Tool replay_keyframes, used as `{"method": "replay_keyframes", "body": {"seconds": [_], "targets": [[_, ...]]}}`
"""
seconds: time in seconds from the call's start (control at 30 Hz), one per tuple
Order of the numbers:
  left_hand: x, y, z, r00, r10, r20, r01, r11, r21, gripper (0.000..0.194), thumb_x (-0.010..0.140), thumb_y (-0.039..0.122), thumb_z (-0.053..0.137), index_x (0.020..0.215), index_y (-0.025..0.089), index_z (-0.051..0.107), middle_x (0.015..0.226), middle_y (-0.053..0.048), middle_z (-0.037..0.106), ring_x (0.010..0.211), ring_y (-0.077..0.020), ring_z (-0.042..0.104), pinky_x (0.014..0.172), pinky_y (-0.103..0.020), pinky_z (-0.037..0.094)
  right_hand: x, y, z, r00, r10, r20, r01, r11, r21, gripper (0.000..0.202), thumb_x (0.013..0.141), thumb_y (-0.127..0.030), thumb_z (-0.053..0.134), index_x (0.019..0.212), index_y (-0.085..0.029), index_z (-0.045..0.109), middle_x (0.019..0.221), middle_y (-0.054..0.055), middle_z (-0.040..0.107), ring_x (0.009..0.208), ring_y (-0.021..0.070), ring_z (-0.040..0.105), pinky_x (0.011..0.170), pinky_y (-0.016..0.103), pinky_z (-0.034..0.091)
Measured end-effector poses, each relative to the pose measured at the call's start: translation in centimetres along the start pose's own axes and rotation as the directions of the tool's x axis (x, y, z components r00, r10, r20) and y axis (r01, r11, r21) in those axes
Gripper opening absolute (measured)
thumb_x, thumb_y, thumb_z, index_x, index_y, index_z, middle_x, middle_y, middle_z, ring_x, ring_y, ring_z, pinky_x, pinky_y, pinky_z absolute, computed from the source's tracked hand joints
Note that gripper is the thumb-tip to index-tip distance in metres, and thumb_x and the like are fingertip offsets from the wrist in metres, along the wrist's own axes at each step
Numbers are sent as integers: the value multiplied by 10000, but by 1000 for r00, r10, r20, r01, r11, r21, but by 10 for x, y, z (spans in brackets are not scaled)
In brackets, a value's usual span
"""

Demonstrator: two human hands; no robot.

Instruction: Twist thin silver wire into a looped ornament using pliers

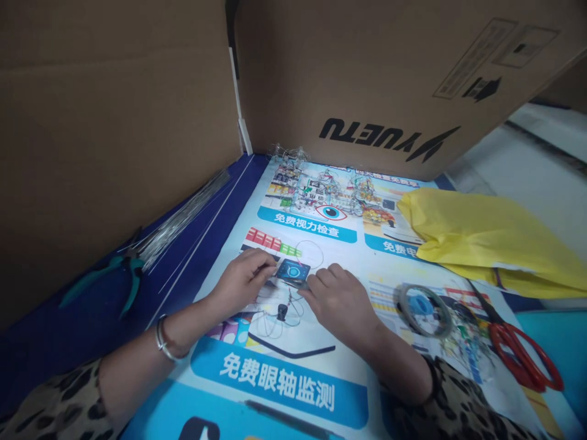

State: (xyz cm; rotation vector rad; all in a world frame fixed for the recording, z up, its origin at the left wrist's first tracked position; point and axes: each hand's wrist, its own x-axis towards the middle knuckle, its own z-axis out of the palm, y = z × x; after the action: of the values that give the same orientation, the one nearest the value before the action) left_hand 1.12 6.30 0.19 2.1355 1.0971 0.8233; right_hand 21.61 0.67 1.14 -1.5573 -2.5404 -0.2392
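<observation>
Near the middle of the printed sheet, my left hand (247,276) is closed, thumb and forefinger pinched together. Opposite it, my right hand (337,299) is closed too, its fingertips a short gap from the left ones. Fine wire (310,245) curves in a loop above the gap, and more thin loops (275,333) hang or lie below the hands. Both hands seem to pinch this wire, though its ends are hidden in the fingers. The dark blue eye picture between the hands looks like part of the sheet's print.
Teal-handled pliers (126,269) lie left beside a bundle of straight wires (181,223). Wire pieces (328,189) cluster at the back. Rightward are a tape roll (424,310), red-handled scissors (518,351) and yellow bag (486,235). Cardboard walls (367,73) stand behind and left.
</observation>
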Motion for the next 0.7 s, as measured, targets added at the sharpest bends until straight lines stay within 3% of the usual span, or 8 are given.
{"method": "replay_keyframes", "body": {"seconds": [0.7], "targets": [[1, -1, 4, 999, -35, -6, 35, 999, 30, 135, 812, 83, 486, 723, 175, 529, 721, 23, 564, 713, -116, 517, 662, -230, 387, 10, 3, 4, 1000, -10, -11, 11, 999, 48, 239, 864, -372, 488, 754, -182, 580, 728, 40, 586, 732, 178, 471, 639, 288, 277]]}}
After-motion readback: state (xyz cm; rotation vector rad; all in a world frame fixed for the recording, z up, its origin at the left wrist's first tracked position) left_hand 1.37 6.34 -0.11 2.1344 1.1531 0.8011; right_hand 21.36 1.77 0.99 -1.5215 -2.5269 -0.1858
